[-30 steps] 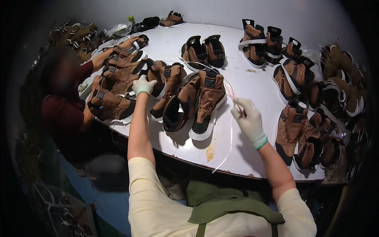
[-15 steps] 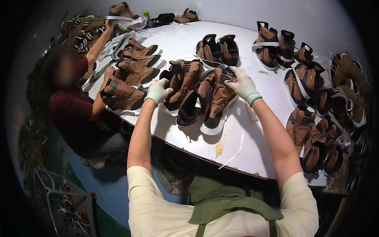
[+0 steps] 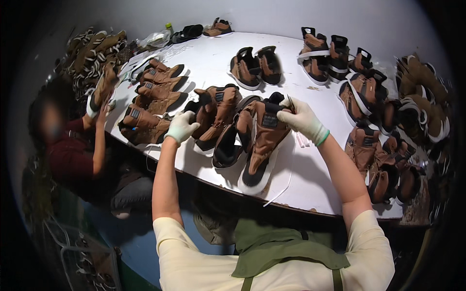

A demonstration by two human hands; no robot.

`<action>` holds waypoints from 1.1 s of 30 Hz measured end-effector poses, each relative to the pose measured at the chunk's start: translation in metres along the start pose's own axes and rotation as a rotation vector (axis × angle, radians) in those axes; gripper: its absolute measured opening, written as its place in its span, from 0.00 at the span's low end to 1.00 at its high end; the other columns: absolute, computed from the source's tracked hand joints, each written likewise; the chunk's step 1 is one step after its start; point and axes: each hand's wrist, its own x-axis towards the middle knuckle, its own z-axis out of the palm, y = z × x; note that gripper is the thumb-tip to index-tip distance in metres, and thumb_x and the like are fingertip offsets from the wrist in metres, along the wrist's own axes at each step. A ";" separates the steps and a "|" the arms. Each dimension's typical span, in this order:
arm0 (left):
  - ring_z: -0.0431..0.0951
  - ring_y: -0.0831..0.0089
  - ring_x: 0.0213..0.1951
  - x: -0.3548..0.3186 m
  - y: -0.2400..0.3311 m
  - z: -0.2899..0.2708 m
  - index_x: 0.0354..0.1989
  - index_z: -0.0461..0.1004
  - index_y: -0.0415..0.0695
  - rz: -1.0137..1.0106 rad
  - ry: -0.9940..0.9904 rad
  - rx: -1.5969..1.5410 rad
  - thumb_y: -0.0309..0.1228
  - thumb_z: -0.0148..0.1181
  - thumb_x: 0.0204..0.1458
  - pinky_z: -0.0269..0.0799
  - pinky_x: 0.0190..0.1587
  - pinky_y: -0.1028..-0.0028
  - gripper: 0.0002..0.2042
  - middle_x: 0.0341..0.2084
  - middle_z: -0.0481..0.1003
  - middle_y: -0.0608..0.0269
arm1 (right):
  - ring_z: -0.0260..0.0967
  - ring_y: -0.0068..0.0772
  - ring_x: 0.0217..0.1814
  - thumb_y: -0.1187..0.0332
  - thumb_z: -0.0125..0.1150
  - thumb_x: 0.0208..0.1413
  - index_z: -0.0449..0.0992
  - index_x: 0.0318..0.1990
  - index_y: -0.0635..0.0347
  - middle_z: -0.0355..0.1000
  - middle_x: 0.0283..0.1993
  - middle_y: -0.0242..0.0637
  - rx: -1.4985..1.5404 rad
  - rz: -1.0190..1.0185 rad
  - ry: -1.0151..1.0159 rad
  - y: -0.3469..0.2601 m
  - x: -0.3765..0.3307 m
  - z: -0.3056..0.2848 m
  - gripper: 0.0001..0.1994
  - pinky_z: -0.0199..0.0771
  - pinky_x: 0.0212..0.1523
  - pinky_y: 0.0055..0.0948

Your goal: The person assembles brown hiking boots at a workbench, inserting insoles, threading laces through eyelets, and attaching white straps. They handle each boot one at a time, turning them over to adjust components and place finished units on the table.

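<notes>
Both of my hands wear whitish knit gloves. My right hand point(image 3: 302, 119) grips a brown high-top shoe point(image 3: 266, 138) by its black collar. A thin dark pointed tool, its kind unclear, sticks up at those fingers. This shoe has a black toe and white sole; it looks tilted up, toe towards me. Left of it, a second high-top point(image 3: 218, 114) has my left hand point(image 3: 182, 127) closed at its dark collar edge. Between these two, another shoe with a black lining point(image 3: 227, 150) shows its opening. The fingertips of my left hand are partly hidden.
A white table point(image 3: 213, 56) curves around me. Standing on it are a pair of shoes point(image 3: 255, 68), a left row of shoes point(image 3: 160, 89) and several more at right point(image 3: 366, 97). A co-worker in a dark red shirt point(image 3: 73, 162) sits at left holding a shoe point(image 3: 104, 87).
My right hand has drawn the gripped shoe nearer to me, raising it. My left hand stays at its shoe's collar. The co-worker has brought a shoe down from the far left.
</notes>
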 end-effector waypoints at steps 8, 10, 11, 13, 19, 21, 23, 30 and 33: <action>0.73 0.49 0.48 -0.008 0.014 0.004 0.49 0.74 0.38 0.211 0.361 -0.077 0.37 0.64 0.48 0.68 0.54 0.60 0.22 0.46 0.74 0.45 | 0.56 0.11 0.16 0.67 0.62 0.59 0.71 0.42 0.63 0.64 0.25 0.23 0.331 0.020 0.325 -0.012 -0.107 0.001 0.10 0.55 0.15 0.14; 0.75 0.59 0.46 -0.028 0.042 -0.001 0.49 0.73 0.36 0.170 0.512 -0.349 0.32 0.61 0.53 0.70 0.51 0.65 0.17 0.45 0.75 0.51 | 0.55 0.09 0.15 0.67 0.59 0.61 0.71 0.41 0.61 0.63 0.24 0.22 0.464 0.014 0.397 -0.006 -0.124 -0.005 0.07 0.54 0.14 0.14; 0.76 0.64 0.45 -0.048 0.063 -0.011 0.50 0.73 0.35 0.147 0.565 -0.526 0.30 0.59 0.55 0.71 0.50 0.68 0.16 0.45 0.76 0.54 | 0.55 0.09 0.15 0.67 0.58 0.62 0.71 0.40 0.60 0.63 0.24 0.21 0.514 0.022 0.446 -0.003 -0.129 -0.008 0.06 0.53 0.14 0.13; 0.76 0.71 0.45 -0.093 0.101 -0.017 0.49 0.74 0.35 0.058 0.589 -0.987 0.26 0.56 0.58 0.71 0.49 0.73 0.13 0.46 0.76 0.57 | 0.51 0.09 0.14 0.65 0.57 0.63 0.71 0.36 0.54 0.61 0.23 0.19 0.645 -0.039 0.588 0.001 -0.140 -0.011 0.06 0.48 0.13 0.13; 0.72 0.69 0.53 -0.165 0.171 0.084 0.63 0.61 0.39 0.195 -0.016 -1.454 0.28 0.63 0.47 0.67 0.57 0.70 0.32 0.55 0.69 0.59 | 0.44 0.11 0.12 0.56 0.56 0.64 0.65 0.27 0.46 0.52 0.15 0.17 0.896 -0.112 0.678 -0.003 -0.171 -0.019 0.14 0.39 0.13 0.17; 0.70 0.67 0.56 -0.167 0.223 0.083 0.65 0.57 0.38 0.100 -0.149 -1.195 0.27 0.66 0.46 0.65 0.58 0.67 0.36 0.57 0.66 0.57 | 0.38 0.14 0.12 0.53 0.54 0.65 0.63 0.26 0.43 0.44 0.14 0.18 0.939 0.054 0.706 -0.022 -0.181 -0.004 0.15 0.37 0.13 0.19; 0.73 0.72 0.46 -0.162 0.238 0.110 0.54 0.66 0.34 0.342 0.123 -1.309 0.23 0.63 0.48 0.69 0.50 0.71 0.23 0.47 0.73 0.59 | 0.38 0.14 0.12 0.54 0.53 0.66 0.66 0.29 0.43 0.45 0.14 0.18 0.912 0.084 0.550 -0.023 -0.195 0.014 0.12 0.38 0.13 0.18; 0.74 0.74 0.45 -0.149 0.268 0.096 0.56 0.68 0.38 -0.012 0.160 -2.058 0.29 0.59 0.57 0.70 0.50 0.73 0.18 0.47 0.74 0.64 | 0.49 0.12 0.11 0.71 0.48 0.67 0.69 0.41 0.61 0.62 0.21 0.26 0.560 -0.182 0.271 -0.018 -0.244 0.007 0.05 0.46 0.11 0.16; 0.72 0.72 0.52 -0.153 0.276 0.082 0.62 0.63 0.40 -0.038 -0.014 -2.197 0.33 0.58 0.60 0.68 0.57 0.70 0.23 0.52 0.72 0.62 | 0.52 0.09 0.12 0.66 0.53 0.65 0.72 0.43 0.65 0.60 0.18 0.21 0.293 -0.309 0.551 0.001 -0.243 -0.001 0.10 0.46 0.12 0.13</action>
